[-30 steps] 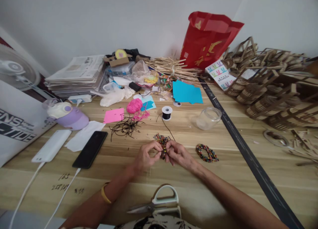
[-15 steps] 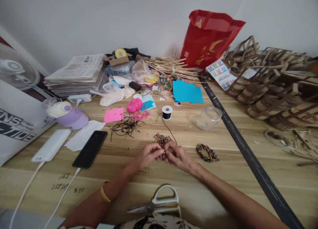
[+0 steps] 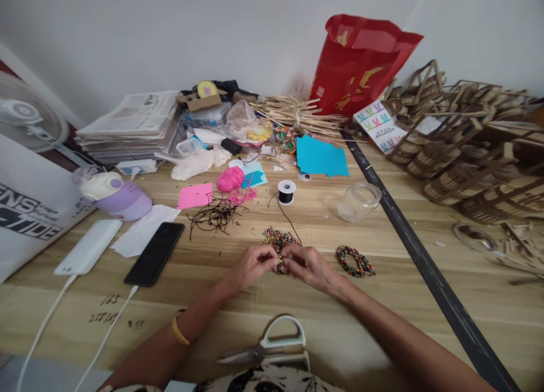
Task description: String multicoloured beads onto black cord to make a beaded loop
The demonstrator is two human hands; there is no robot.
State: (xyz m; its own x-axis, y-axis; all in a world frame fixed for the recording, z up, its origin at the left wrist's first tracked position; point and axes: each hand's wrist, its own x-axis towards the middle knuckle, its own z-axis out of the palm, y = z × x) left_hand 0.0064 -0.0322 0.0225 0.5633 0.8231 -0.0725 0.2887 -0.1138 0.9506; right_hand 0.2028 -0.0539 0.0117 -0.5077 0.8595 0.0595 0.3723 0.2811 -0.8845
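My left hand (image 3: 255,264) and my right hand (image 3: 308,267) meet at the front of a pile of small multicoloured beads (image 3: 276,237). Both are closed in a pinch on a short beaded string (image 3: 280,261) between them. A black cord (image 3: 290,220) runs from the white spool (image 3: 287,192) down to my right hand. Beaded loops (image 3: 355,261) in mixed colours lie to the right of my right hand. White-handled scissors (image 3: 272,346) rest on the table close to my body.
A glass jar (image 3: 359,202) stands right of the spool. Black cord pieces (image 3: 216,213), pink yarn (image 3: 230,179) and a phone (image 3: 154,254) lie to the left. Behind are newspapers (image 3: 131,123), a red bag (image 3: 361,66) and, at right, small woven baskets (image 3: 463,171).
My fingers have shifted slightly around the beaded string, and a bit more of it shows between them. The whole view has moved very slightly.
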